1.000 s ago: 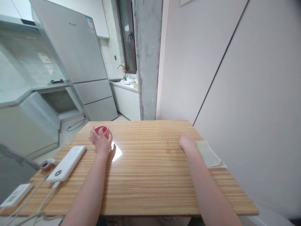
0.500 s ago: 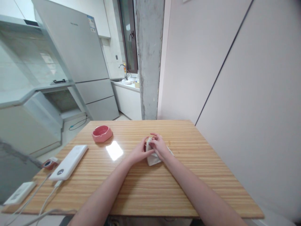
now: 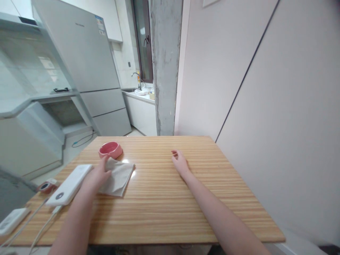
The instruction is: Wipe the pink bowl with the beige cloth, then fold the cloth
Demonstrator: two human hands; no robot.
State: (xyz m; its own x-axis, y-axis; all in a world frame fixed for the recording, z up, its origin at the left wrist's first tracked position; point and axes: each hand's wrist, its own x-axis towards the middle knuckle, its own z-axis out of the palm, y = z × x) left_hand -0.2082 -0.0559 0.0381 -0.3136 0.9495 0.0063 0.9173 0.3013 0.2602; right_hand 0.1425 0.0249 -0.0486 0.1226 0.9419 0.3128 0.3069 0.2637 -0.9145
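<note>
The room is bright and evenly lit, with soft, faint shadows. A white patch of glare shines on the glossy bench (image 3: 164, 198) beside the cloth (image 3: 118, 175). Straight lines bend toward the edges, and the corners look slightly soft.

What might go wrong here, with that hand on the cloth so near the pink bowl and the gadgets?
The left hand presses the cloth close to the pink bowl; a push forward might nudge the bowl toward the table edge. The white power bank and its cables lie beside that arm, so a sideways sweep may snag them.

White power bank (image 3: 69, 184), fridge (image 3: 87, 63), sink tap (image 3: 136, 76)
</note>
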